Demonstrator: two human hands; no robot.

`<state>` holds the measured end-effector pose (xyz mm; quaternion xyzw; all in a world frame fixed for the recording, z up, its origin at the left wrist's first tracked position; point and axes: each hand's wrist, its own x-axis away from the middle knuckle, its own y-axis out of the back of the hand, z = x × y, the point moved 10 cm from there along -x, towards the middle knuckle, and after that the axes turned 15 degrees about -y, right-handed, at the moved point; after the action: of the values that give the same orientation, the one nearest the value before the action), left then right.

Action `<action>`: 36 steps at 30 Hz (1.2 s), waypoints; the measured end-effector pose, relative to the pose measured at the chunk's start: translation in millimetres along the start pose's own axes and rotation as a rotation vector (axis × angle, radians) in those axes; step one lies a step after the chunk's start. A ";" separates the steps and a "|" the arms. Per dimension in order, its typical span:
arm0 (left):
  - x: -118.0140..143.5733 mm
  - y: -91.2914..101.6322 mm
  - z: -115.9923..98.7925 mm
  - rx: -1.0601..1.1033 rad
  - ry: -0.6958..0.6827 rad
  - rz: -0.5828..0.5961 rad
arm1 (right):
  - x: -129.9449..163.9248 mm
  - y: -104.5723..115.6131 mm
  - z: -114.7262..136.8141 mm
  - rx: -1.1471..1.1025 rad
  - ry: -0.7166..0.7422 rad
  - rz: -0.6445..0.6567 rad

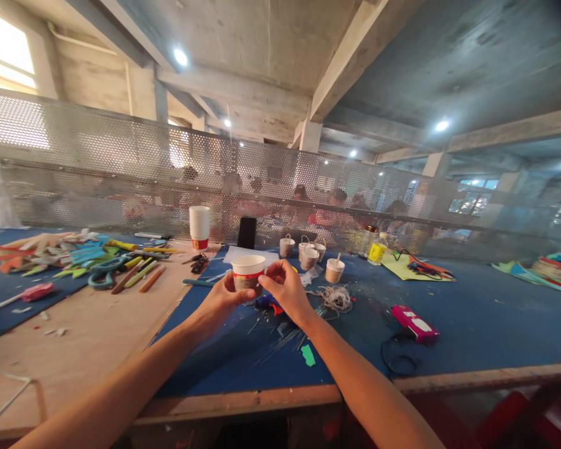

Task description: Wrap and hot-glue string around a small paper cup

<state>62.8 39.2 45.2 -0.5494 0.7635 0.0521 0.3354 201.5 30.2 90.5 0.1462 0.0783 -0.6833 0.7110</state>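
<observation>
Holding a red-banded paper cup [248, 273] upright above the blue top of the counter [477, 330]; clasping its left side with the left hand [228, 294], thumb across the near face; touching its right side with the right hand [286, 289], fingers curled close; facing a stack of paper cups [199, 226] at far left and small handled cups [310, 256] at far right; leaving twine [337, 299] and a magenta box [415, 323] to the right, teal-handled scissors [103, 279] to the left.
</observation>
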 end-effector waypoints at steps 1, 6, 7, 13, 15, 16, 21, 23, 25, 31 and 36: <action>-0.4 0.4 0.1 -0.006 -0.003 -0.002 | -0.3 0.1 -0.7 0.009 0.007 -0.007; -0.7 0.4 0.9 -0.006 -0.001 -0.004 | -3.1 1.3 -4.2 0.038 0.003 -0.016; -0.6 0.3 0.7 -0.006 -0.001 -0.003 | -3.3 1.4 -4.4 0.035 -0.001 -0.014; 0.0 2.7 0.7 -0.031 -0.010 -0.009 | -0.7 -1.0 -2.2 0.033 0.025 -0.009; 0.2 6.3 0.9 -0.061 -0.009 -0.037 | -0.1 -1.8 -2.0 0.033 0.044 -0.014; 0.4 7.3 0.9 -0.071 -0.006 -0.048 | 0.0 -1.9 -2.4 0.034 0.049 -0.017; 1.3 3.5 -1.2 -0.043 0.006 -0.045 | -1.3 -1.0 -4.8 0.036 0.053 -0.011; 1.7 0.9 -1.8 -0.025 0.011 -0.029 | -1.8 -0.3 -5.5 0.042 0.050 -0.011; 2.0 -0.9 -1.5 -0.005 0.015 -0.011 | -2.1 0.0 -5.6 0.050 0.051 -0.014; 1.5 -2.4 3.2 0.045 0.021 0.019 | -1.5 -1.3 -3.7 0.054 0.076 -0.005; 1.4 -2.0 7.3 0.085 0.024 0.037 | -2.7 -2.3 -3.3 0.041 0.061 0.034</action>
<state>67.7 40.5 39.4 -0.5211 0.7790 0.0191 0.3482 199.4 33.7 87.9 0.1832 0.0834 -0.6677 0.7167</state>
